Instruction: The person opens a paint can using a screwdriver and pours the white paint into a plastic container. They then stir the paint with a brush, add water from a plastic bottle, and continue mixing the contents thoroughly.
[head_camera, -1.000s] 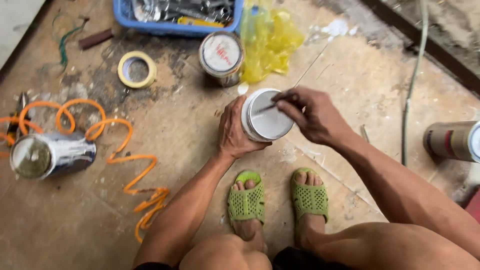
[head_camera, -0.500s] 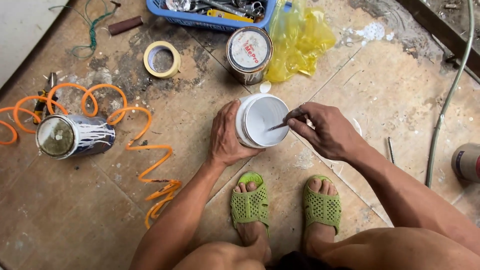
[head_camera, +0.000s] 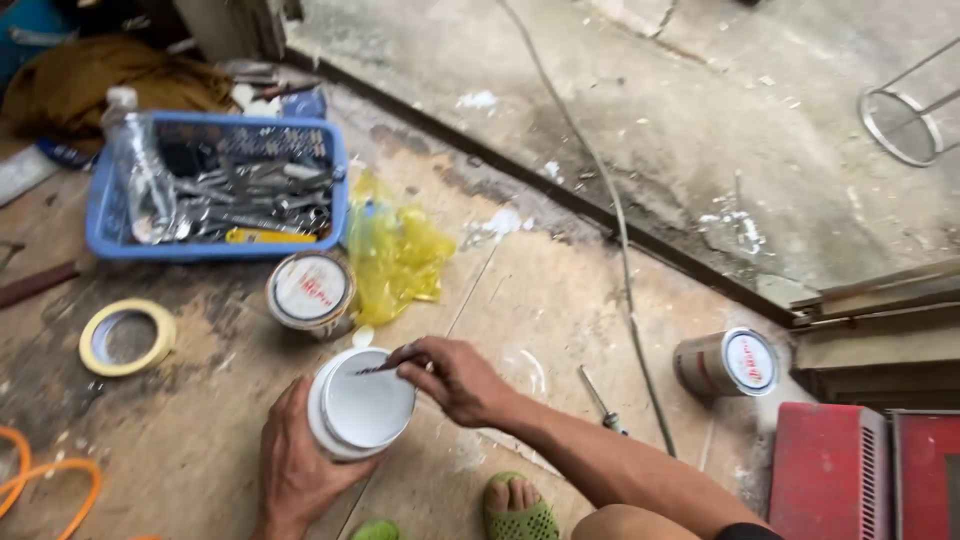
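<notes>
Left hand (head_camera: 295, 465) still gripping white can (head_camera: 360, 405); right hand (head_camera: 450, 378) pinching thin tool (head_camera: 385, 365), now working tip at lid rim.

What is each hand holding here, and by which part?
The left hand grips the white tin around its side wall. The right hand pinches a thin dark tool by its rear end, its tip over the tin's lid.
</notes>
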